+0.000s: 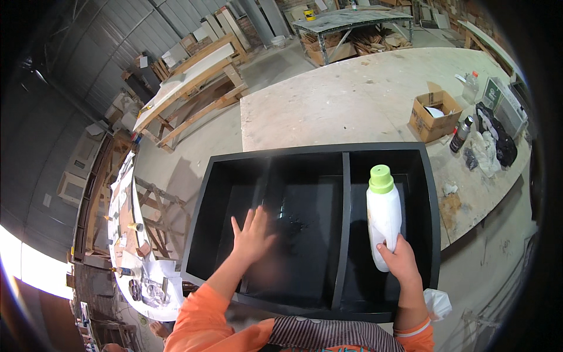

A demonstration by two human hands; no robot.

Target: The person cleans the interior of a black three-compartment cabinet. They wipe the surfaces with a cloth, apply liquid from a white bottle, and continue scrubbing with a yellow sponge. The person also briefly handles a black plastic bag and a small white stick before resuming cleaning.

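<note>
A black box-like cabinet, split by upright dividers, lies with its open side up on the worktable. My right hand is wrapped round the handle of a white plastic bottle with a light green cap, held upright over the right compartment. My left hand, slightly blurred, hangs over the left part of the cabinet with its fingers spread and holds nothing. Beside it, small shiny wet spots dot the black panel. Whether that hand touches the cabinet I cannot tell.
On the pale worktable, to the right, stand a cardboard box, a dark spray can and crumpled plastic bags. White crumpled material lies by my right forearm. A wooden bench is at the far left.
</note>
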